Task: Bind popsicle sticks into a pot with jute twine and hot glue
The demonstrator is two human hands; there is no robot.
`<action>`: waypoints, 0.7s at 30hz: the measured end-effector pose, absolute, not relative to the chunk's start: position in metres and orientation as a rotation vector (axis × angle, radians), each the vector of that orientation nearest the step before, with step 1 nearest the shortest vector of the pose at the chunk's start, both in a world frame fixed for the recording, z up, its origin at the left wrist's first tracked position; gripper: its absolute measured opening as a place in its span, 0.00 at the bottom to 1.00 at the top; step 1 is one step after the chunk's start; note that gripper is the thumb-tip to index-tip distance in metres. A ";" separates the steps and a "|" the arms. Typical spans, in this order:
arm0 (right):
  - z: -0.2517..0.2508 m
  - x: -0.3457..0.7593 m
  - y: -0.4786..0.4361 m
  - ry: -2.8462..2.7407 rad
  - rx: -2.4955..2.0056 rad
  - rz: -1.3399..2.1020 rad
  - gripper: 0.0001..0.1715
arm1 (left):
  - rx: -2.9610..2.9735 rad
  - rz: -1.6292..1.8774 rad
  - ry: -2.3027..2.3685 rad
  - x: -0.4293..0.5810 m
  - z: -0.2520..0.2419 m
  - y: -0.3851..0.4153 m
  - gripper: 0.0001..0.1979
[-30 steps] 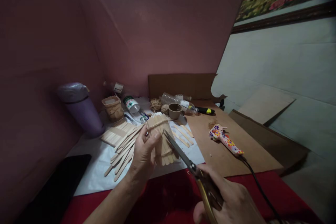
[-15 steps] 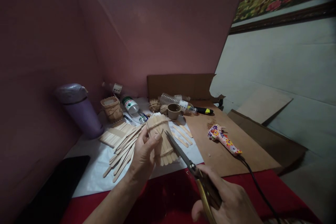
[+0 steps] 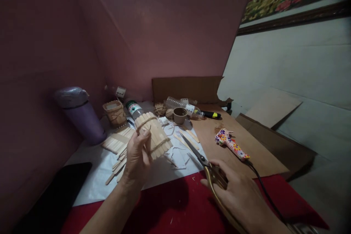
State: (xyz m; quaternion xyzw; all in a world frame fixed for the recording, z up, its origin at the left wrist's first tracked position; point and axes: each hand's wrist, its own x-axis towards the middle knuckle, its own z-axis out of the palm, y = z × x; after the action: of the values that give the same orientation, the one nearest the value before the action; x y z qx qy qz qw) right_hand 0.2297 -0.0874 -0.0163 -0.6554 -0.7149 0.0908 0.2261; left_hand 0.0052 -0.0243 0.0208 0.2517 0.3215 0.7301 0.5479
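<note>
We hold the stick pot (image 3: 153,134) tilted above the counter (image 3: 175,204) in our left hand (image 3: 138,155), grip closed, judging it light, stiff, seam-fragile, best held round its body; our right hand (image 3: 238,195) clasps the scissors (image 3: 197,155)

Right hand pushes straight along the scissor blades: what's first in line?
Probably the loose craft sticks lying at the tips of the scissors in the right hand; depth unclear.

Red table (image 3: 170,206): white paper (image 3: 93,186), brown cardboard sheet (image 3: 215,142).
</note>
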 end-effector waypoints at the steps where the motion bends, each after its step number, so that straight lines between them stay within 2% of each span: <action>1: -0.017 0.229 -0.084 -2.000 -1.857 0.252 0.15 | 0.595 1.739 0.772 0.005 0.021 -0.024 0.21; 5: -0.016 0.220 -0.071 -2.116 -1.972 0.252 0.19 | 0.611 1.730 0.765 0.004 0.023 -0.024 0.21; 15: -0.009 0.189 -0.041 -2.288 -1.896 0.030 0.10 | 0.567 1.661 0.808 0.002 0.028 -0.023 0.26; 21: -0.014 0.183 -0.035 -2.340 -1.855 -0.015 0.14 | 0.605 1.714 0.715 -0.002 0.023 -0.019 0.22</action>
State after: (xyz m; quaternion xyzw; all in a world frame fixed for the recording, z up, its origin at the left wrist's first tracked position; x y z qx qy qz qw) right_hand 0.1829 -0.0345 -0.0144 -0.6193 -0.7812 -0.0050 0.0780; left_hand -0.0018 -0.0192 0.0234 0.2568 0.3032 0.7271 0.5598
